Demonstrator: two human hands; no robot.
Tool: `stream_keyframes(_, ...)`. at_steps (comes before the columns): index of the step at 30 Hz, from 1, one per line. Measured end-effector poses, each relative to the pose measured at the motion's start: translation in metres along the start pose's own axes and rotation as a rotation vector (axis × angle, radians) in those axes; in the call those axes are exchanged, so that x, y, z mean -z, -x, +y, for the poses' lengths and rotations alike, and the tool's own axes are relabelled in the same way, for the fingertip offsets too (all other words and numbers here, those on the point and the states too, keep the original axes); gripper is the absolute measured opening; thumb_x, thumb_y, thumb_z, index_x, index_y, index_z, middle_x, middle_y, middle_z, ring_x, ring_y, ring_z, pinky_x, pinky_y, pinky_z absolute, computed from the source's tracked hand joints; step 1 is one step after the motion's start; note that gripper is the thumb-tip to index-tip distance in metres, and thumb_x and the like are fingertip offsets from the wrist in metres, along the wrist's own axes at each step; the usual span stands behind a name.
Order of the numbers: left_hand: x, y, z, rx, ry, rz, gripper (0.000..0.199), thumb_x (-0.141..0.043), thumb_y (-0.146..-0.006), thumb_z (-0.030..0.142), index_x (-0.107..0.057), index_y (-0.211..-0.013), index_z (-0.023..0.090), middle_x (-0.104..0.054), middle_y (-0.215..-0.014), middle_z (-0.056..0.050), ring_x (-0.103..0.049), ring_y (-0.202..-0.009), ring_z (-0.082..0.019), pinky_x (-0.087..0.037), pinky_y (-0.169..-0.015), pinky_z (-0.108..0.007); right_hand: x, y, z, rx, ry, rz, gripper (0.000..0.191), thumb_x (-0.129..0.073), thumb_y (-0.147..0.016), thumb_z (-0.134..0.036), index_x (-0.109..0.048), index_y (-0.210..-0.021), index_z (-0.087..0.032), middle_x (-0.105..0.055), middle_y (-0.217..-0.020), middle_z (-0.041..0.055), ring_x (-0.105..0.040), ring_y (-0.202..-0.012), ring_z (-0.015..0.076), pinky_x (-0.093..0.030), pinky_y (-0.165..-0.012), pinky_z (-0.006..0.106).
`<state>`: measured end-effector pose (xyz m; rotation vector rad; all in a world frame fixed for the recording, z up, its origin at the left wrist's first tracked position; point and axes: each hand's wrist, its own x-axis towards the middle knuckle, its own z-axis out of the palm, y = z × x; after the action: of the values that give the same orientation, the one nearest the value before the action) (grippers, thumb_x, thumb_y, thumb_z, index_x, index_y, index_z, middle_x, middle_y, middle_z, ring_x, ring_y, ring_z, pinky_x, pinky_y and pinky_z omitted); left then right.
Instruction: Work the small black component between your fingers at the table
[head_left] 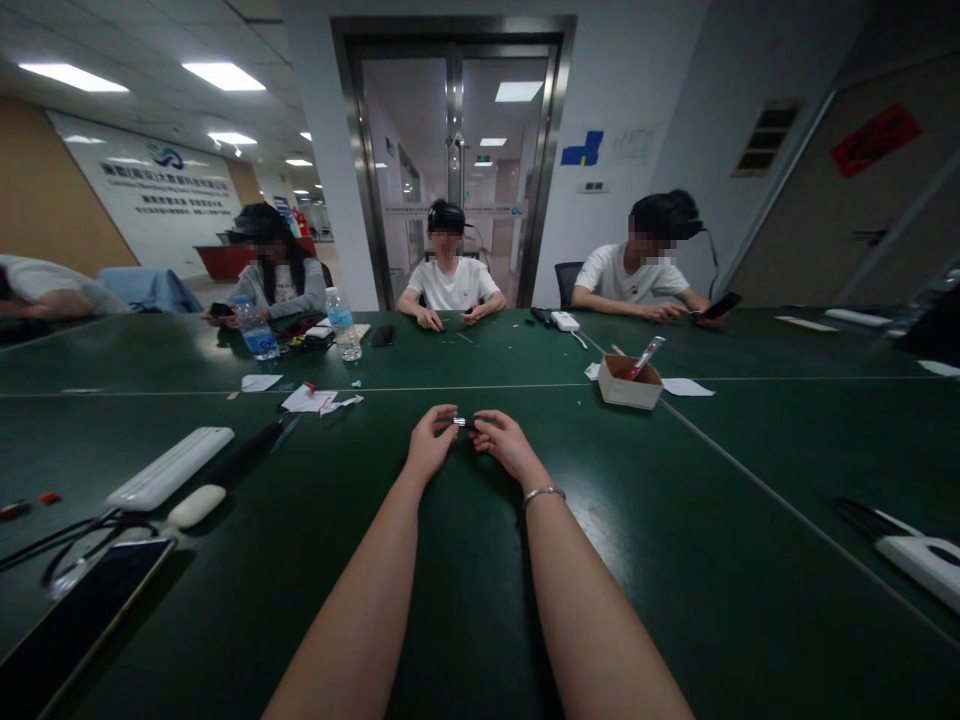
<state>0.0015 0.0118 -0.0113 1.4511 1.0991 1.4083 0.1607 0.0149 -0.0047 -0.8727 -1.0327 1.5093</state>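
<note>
Between your two hands, just above the green desk (465, 560), sits a small dark piece with a silvery tip (460, 423). Your left hand (430, 440) pinches one end with its fingers together; your right hand (504, 442) clamps the other end. Beyond your right hand, an open cardboard box (628, 384) holds a red-handled tool (646, 357) leaning out over its rim. Two water bottles (343, 324) stand farther back. Three people sit across the desk, before a glass door (452, 150).
</note>
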Motion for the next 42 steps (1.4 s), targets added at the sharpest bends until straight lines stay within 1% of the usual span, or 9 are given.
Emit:
stream_keyframes(3,0.001,0.001,0.0,0.006,-0.037,-0.039,0.027,-0.062,-0.075,0.027,-0.064,-0.1,0.017,-0.065,-0.1,-0.008,-0.062,-0.084,-0.016,-0.052,-0.066,-0.025,0.0,0.001,-0.001,0.002,0.003,-0.004,0.032,-0.074,-0.067,-0.024,-0.057,-0.091,-0.015,-0.064,-0.062,0.0012,-0.058,-0.052,0.0089,-0.047,-0.052,0.021)
stream_keyframes(10,0.001,0.002,0.002,0.046,-0.053,0.0,0.029,-0.061,-0.077,0.041,-0.064,-0.093,0.018,-0.061,-0.069,-0.001,-0.058,-0.062,-0.011,-0.048,-0.057,-0.023,-0.001,0.002,-0.002,-0.017,0.039,-0.002,0.029,-0.074,-0.067,-0.021,-0.058,-0.091,-0.015,-0.064,-0.063,0.0016,-0.058,-0.052,0.0091,-0.047,-0.05,0.02)
stream_keyframes(13,0.001,0.003,0.005,0.056,-0.033,-0.013,0.028,-0.061,-0.077,0.04,-0.065,-0.089,0.016,-0.062,-0.071,-0.002,-0.059,-0.064,-0.012,-0.049,-0.06,-0.023,-0.001,0.001,-0.002,-0.019,0.03,0.002,0.028,-0.073,-0.068,-0.021,-0.058,-0.091,-0.016,-0.064,-0.063,0.0014,-0.058,-0.052,0.0091,-0.047,-0.05,0.021)
stream_keyframes(19,0.001,0.003,0.008,0.095,0.002,-0.013,0.028,-0.066,-0.073,0.032,-0.067,-0.094,0.015,-0.066,-0.076,-0.005,-0.061,-0.068,-0.013,-0.051,-0.064,-0.026,-0.001,0.001,-0.002,-0.019,0.016,0.016,0.027,-0.073,-0.068,-0.022,-0.058,-0.09,-0.016,-0.063,-0.063,0.0008,-0.058,-0.052,0.0091,-0.047,-0.05,0.021)
stream_keyframes(25,0.002,0.0,-0.002,0.111,-0.097,0.026,0.026,-0.061,-0.076,0.04,-0.067,-0.084,0.016,-0.065,-0.074,-0.004,-0.061,-0.067,-0.014,-0.05,-0.062,-0.025,-0.001,0.002,-0.002,-0.011,0.021,0.004,0.03,-0.074,-0.066,-0.022,-0.058,-0.091,-0.015,-0.063,-0.063,0.0013,-0.058,-0.053,0.0092,-0.047,-0.051,0.021)
stream_keyframes(29,0.001,0.0,-0.001,0.084,-0.05,0.071,0.028,-0.063,-0.074,0.04,-0.065,-0.091,0.018,-0.063,-0.071,-0.002,-0.059,-0.065,-0.012,-0.048,-0.059,-0.022,-0.001,0.001,0.0,-0.022,0.03,-0.008,0.03,-0.075,-0.065,-0.022,-0.059,-0.09,-0.016,-0.063,-0.063,0.0012,-0.058,-0.052,0.0096,-0.046,-0.049,0.021)
stream_keyframes(32,0.001,0.001,0.003,0.074,-0.047,0.029,0.027,-0.06,-0.076,0.043,-0.065,-0.087,0.018,-0.06,-0.067,0.0,-0.056,-0.06,-0.01,-0.046,-0.056,-0.021,-0.001,0.0,0.0,-0.011,0.041,-0.012,0.03,-0.075,-0.066,-0.022,-0.059,-0.09,-0.015,-0.064,-0.064,0.0012,-0.058,-0.052,0.0095,-0.047,-0.049,0.022)
stream_keyframes(35,0.001,0.001,0.005,0.083,-0.028,0.004,0.026,-0.061,-0.076,0.04,-0.067,-0.087,0.017,-0.063,-0.073,-0.002,-0.057,-0.063,-0.011,-0.046,-0.058,-0.022,-0.001,0.0,-0.001,-0.006,0.036,0.004,0.03,-0.075,-0.066,-0.023,-0.059,-0.09,-0.016,-0.064,-0.064,0.0014,-0.058,-0.052,0.0092,-0.048,-0.05,0.021)
stream_keyframes(42,0.002,-0.003,-0.005,0.087,-0.041,0.015,0.024,-0.063,-0.075,0.034,-0.068,-0.09,0.016,-0.065,-0.075,-0.004,-0.059,-0.067,-0.013,-0.048,-0.062,-0.025,-0.003,0.003,-0.004,-0.015,0.037,0.02,0.029,-0.073,-0.068,-0.022,-0.058,-0.092,-0.016,-0.063,-0.062,0.001,-0.059,-0.053,0.0095,-0.046,-0.049,0.02)
